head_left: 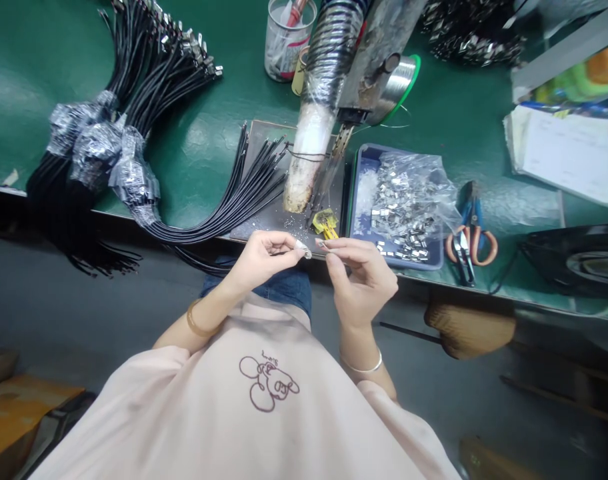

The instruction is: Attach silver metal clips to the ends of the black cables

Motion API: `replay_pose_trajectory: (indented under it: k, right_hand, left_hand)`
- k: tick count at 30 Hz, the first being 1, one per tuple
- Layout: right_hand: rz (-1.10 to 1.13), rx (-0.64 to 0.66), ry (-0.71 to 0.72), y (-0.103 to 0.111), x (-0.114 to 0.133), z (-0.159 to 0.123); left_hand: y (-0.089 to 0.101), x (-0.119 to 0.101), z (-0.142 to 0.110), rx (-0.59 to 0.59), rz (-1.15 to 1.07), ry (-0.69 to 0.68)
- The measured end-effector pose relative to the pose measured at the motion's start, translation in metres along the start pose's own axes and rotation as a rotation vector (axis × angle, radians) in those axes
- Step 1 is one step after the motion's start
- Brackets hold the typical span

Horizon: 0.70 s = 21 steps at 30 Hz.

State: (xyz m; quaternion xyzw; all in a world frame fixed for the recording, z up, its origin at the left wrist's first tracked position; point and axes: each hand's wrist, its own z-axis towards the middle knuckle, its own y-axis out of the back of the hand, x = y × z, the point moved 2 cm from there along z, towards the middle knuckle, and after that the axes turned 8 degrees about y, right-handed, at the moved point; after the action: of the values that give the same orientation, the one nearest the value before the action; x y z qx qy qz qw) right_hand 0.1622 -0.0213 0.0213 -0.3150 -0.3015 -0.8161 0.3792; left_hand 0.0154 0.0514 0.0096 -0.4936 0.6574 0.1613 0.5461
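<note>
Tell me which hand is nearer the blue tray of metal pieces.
Right. The right hand is at the near left corner of the blue tray; the left hand is farther left, beyond the right hand.

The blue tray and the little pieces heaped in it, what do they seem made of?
The tray looks like molded plastic, smooth, blue-gray, with rounded corners. The small pieces look like metal, probably bare or plated, since they glint silver; which metal, I can't tell.
</note>
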Motion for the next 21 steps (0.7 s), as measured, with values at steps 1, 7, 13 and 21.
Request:
replay_pose_trajectory:
  k: [1, 7, 13, 21]
  right_hand:
    - [-0.003, 0.029, 0.039, -0.002, 0.004, 0.0]
    - [-0.038, 0.164, 0.152, -0.01, 0.012, 0.005]
    - [0.065, -0.007, -0.103, -0.009, 0.003, 0.004]
    - [0.172, -0.109, -0.234, -0.006, -0.008, 0.0]
  left_hand:
    - [-0.001, -0.001, 0.0, 0.007, 0.005, -0.004]
    - [-0.003, -0.002, -0.001, 0.038, 0.023, 0.056]
    - [-0.001, 0.0, 0.0, -0.004, 0.017, -0.013]
    - [-0.001, -0.002, 0.001, -0.027, -0.017, -0.047]
